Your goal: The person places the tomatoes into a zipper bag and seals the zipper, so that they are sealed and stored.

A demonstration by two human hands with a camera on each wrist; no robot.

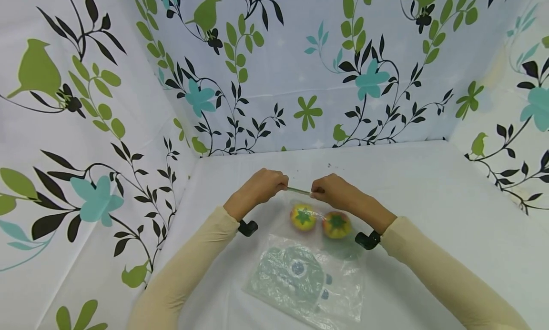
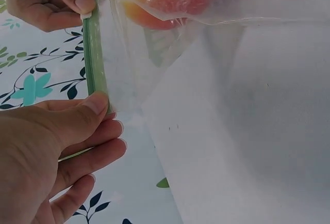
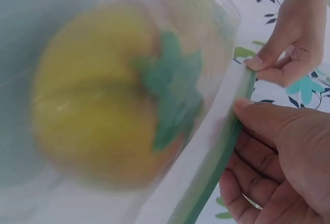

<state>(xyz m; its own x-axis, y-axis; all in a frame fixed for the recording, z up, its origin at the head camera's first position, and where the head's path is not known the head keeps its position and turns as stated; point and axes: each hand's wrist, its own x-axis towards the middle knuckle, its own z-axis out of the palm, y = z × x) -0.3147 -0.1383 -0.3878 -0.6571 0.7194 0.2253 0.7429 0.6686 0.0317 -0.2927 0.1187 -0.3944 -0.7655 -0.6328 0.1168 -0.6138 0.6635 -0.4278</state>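
Note:
A clear plastic zipper bag (image 1: 343, 299) hangs from both hands at its top edge, its lower part spread over the white table. Inside it are two yellow-red toy tomatoes (image 1: 303, 217) with green star-shaped leaves; one tomato (image 3: 93, 100) looms large in the right wrist view. My left hand (image 1: 266, 185) pinches one end of the green zip strip (image 2: 96, 53) between thumb and fingers. Further along the same strip, my right hand (image 1: 336, 192) pinches with its thumb at a small white slider (image 2: 86, 15). A short stretch of strip shows between the hands.
Under or in the bag's lower part shows a pale green shape (image 1: 296, 273) with blue-grey spots. The white table (image 1: 411, 177) extends around the bag. Printed cloth (image 1: 274, 82) with leaves and birds hangs behind and at both sides.

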